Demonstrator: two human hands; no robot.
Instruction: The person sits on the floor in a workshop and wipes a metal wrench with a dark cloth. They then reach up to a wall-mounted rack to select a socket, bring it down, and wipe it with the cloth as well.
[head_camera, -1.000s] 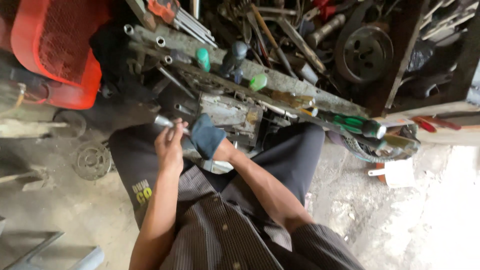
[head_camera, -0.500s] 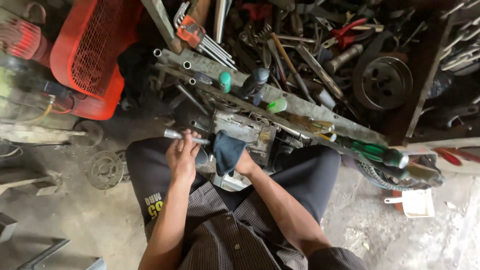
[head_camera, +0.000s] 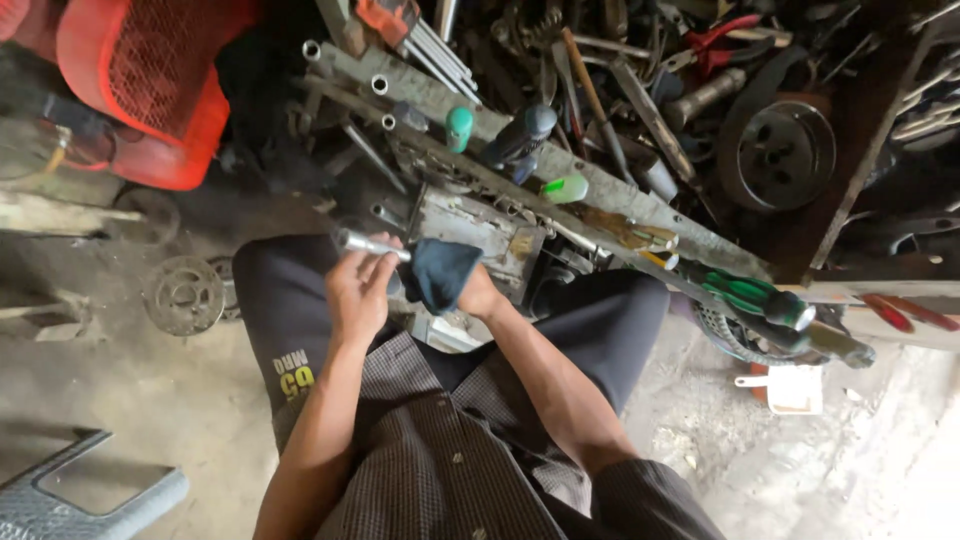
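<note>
Left hand (head_camera: 358, 290): closed around a short silver metal rod (head_camera: 368, 244), held over the left knee; the rod's right end was hidden under a dark blue rag (head_camera: 438, 272).
Right hand (head_camera: 482, 297): mostly covered by the rag, which it gripped bunched against the rod; its fingers could not be made out.
Beyond the hands: a grimy grey metal housing (head_camera: 478, 236), its near part blocked by the rag and hands.
Far side: a long worn tool rack (head_camera: 600, 200) running from far left to near right, carrying a green-handled screwdriver (head_camera: 458, 128), a black handle (head_camera: 522, 136) and larger green-handled screwdrivers (head_camera: 752, 297) at right.
Far right: a dark pulley wheel (head_camera: 780, 152) among piled tools too tangled to tell apart.
Far left: a red mesh-guarded machine (head_camera: 140, 80), cut off by the frame.
Left floor: a small round metal disc (head_camera: 184, 294).
</note>
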